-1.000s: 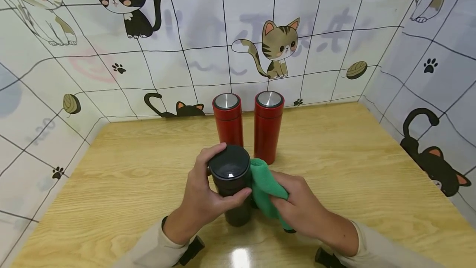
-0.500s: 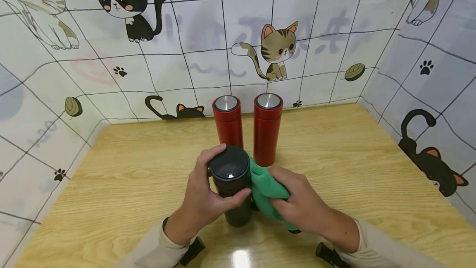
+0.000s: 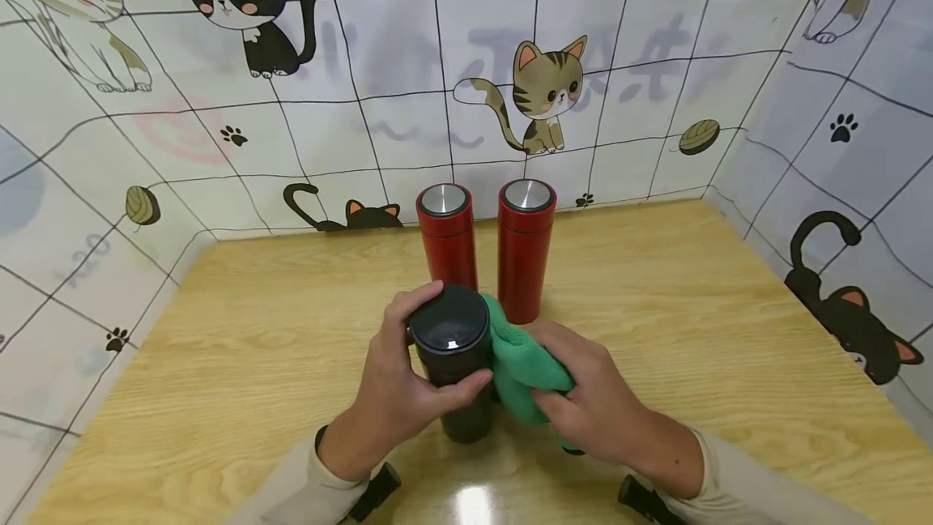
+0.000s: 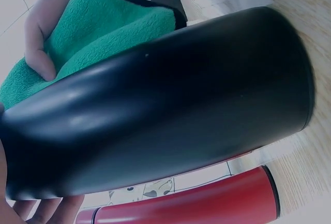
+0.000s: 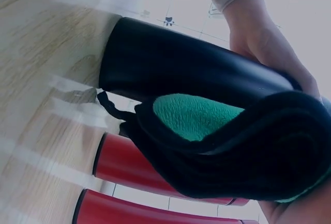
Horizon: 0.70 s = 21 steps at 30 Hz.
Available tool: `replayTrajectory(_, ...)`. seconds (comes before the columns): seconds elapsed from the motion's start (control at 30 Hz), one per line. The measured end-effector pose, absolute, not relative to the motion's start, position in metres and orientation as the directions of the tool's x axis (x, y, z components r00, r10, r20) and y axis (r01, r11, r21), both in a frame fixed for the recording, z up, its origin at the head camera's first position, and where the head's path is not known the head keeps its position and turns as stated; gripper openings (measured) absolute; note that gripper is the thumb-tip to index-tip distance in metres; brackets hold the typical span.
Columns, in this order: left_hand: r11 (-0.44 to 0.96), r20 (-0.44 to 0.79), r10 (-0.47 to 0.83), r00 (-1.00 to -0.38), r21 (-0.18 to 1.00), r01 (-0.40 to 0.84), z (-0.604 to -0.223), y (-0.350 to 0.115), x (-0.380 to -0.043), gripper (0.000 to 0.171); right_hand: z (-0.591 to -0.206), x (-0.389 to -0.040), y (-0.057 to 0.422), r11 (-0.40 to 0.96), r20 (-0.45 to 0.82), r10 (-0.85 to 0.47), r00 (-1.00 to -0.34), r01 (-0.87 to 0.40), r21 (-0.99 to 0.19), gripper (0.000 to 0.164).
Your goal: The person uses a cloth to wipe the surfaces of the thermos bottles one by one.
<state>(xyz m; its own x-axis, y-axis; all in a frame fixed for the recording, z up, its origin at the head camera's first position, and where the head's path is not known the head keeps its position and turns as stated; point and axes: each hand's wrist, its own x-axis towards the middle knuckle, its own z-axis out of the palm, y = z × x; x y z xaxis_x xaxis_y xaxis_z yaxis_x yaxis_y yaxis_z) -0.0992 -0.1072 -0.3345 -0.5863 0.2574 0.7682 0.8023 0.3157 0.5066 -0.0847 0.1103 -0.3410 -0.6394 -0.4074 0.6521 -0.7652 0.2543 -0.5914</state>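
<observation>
L hand (image 3: pixel 404 386): fingers + thumb wrapped round upper part of matte-black cylindrical bottle (image 3: pixel 457 364), approx. upright, just 6 o'clock of head view's centre. R hand (image 3: pixel 594 403): thumb + fingers pinching folded fuzzy green cloth w/ black edging (image 3: pixel 526 364), held vs. bottle's 3 o'clock side. Further out: red cylindrical bottle w/ silver-topped lid (image 3: pixel 447 245) at 12, partly hidden; 2nd red bottle (image 3: pixel 522 266) at 1. Light wood-grain tabletop (image 3: pixel 255 347) below; white cat-print wall (image 3: pixel 401 55) behind.
</observation>
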Motion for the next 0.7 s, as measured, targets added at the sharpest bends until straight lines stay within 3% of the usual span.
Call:
replayTrajectory(0.3,0.317,0.767,0.256,-0.588,0.508,0.801,-0.3261,-0.1068,-0.1005,0.083,-0.3362,-0.0868,0.1116,0.339,0.609,-0.469,-0.64,-0.767,-0.546,0.047)
replayTrajectory(0.5,0.312,0.761,0.268,-0.59,0.511,0.801,-0.3257,-0.1065,-0.1022,0.084,-0.3366,-0.0889,0.1105,0.235,0.718,-0.417,-0.557,-0.829,-0.507,0.049)
replayTrajectory(0.7,0.318,0.752,0.271,-0.6,0.519,0.794,-0.331,-0.1074,-0.0999,0.084,-0.3431,-0.085,0.112,0.29,0.577,-0.548,-0.606,-0.784,-0.549,0.038)
